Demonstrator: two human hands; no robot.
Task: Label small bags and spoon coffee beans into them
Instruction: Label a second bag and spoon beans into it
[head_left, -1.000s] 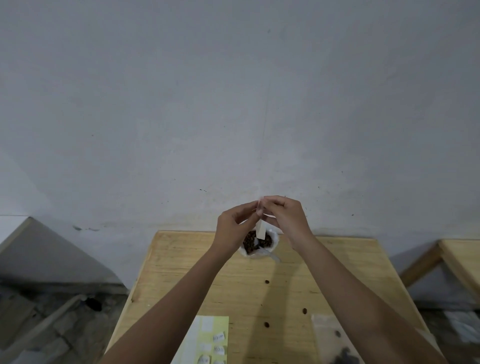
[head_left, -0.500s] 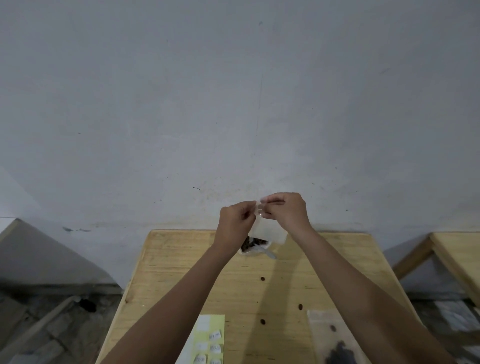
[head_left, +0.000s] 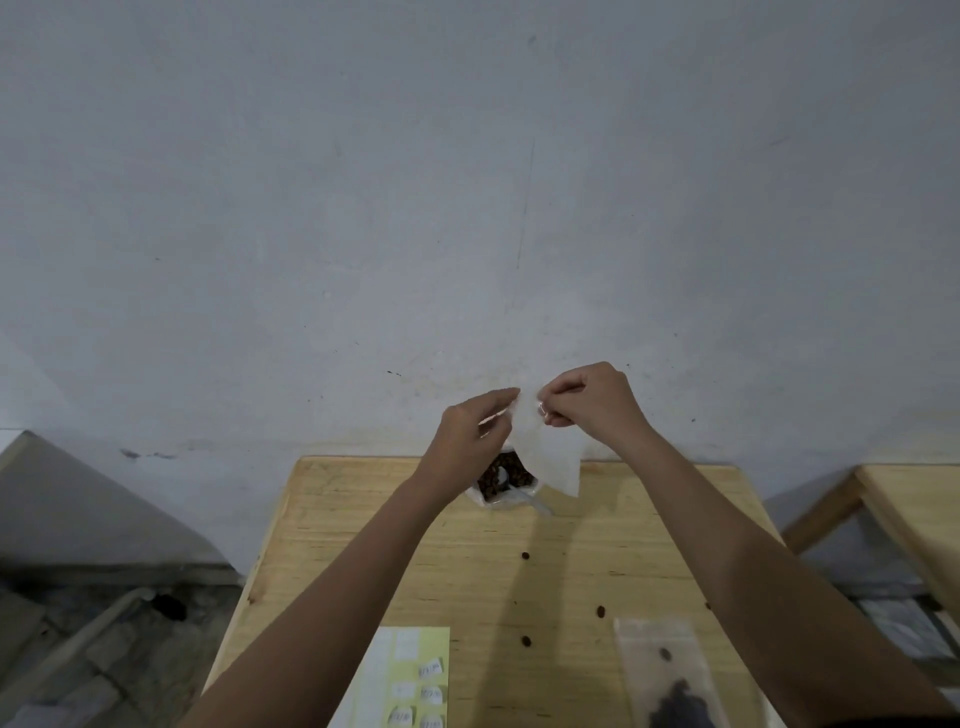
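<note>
Aloft, right hand (head_left: 592, 405) pinches bag (head_left: 551, 457) (labels (head_left: 432, 670) probably handwritten).

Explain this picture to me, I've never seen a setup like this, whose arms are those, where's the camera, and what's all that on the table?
There is no machine here: these are a person's two bare arms, filmed by one wide-angle camera worn on their head, looking forward and down. The left hand and right hand are raised above the far edge of a wooden table, each pinching an edge of a small pale bag. Below it stands an open pouch of coffee beans. A few loose beans lie scattered on the wood. Nearest the camera are a yellow-green label sheet and a clear bag with some beans in it.
</note>
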